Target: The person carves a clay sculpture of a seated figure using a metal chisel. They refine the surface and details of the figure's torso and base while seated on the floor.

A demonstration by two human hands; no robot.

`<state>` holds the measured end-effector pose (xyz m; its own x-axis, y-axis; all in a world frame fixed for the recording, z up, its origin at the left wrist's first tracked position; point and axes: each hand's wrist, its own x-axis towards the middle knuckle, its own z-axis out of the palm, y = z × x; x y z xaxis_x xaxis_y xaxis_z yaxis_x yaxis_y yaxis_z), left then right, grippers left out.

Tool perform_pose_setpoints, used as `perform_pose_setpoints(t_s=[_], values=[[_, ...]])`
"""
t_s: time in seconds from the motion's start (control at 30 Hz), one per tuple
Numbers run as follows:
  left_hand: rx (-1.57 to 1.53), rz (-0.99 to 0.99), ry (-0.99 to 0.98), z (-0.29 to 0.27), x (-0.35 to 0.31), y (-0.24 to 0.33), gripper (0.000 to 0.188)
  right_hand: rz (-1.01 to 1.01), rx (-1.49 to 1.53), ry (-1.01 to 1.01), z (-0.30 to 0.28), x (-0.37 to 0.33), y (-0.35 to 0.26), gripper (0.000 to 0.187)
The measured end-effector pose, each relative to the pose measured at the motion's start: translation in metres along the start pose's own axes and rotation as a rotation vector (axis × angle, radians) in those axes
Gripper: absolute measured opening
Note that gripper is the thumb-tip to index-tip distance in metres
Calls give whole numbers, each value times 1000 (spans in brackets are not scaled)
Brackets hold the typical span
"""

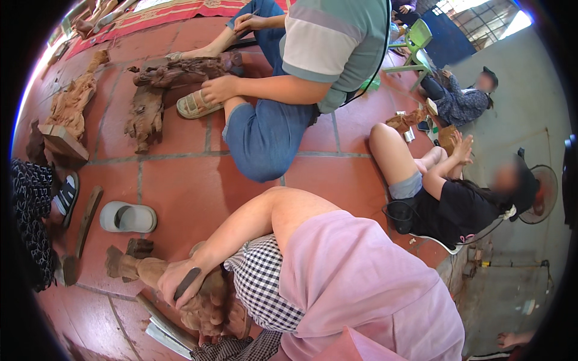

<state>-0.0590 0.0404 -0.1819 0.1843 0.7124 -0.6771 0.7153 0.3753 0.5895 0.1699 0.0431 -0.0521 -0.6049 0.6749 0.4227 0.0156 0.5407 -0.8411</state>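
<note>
My right arm, in a pink sleeve, bends round a black-and-white checked knee. Low at the left, my right hand [179,286] is closed on a dark flat bar-shaped tool [187,283], its rounded end sticking up between the fingers. The hand rests on a brown wood carving [208,310], knobbly and branching, which lies on its side by my legs. What the tool's other end touches is hidden under the hand. My left hand does not show.
A grey clog [127,217] and a long wooden strip [89,221] lie on red tiles beyond the carving. Opposite, a person in a teal-and-white shirt [337,54] sits by a dark wood carving [146,114]. A person in black [460,210] sits right, near a fan [540,194].
</note>
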Motion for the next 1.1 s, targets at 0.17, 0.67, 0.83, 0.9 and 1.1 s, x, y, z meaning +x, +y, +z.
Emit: perform_pose_setpoints(t_s=[0.17, 0.67, 0.83, 0.9, 1.1], values=[[-17, -2, 2, 0, -3, -3, 61, 24, -12, 16, -4, -3, -5, 16], [-46, -22, 37, -10, -12, -12, 62, -4, 26, 9, -10, -2, -9, 17], [-57, -20, 22, -1, -19, -8, 63, 29, 18, 51, -15, -15, -15, 17], [-65, -22, 26, -1, -21, -9, 63, 61, 23, 41, -16, -16, -14, 16], [-159, -19, 17, -15, -36, -22, 63, 13, 106, 104, -21, -6, -21, 12]])
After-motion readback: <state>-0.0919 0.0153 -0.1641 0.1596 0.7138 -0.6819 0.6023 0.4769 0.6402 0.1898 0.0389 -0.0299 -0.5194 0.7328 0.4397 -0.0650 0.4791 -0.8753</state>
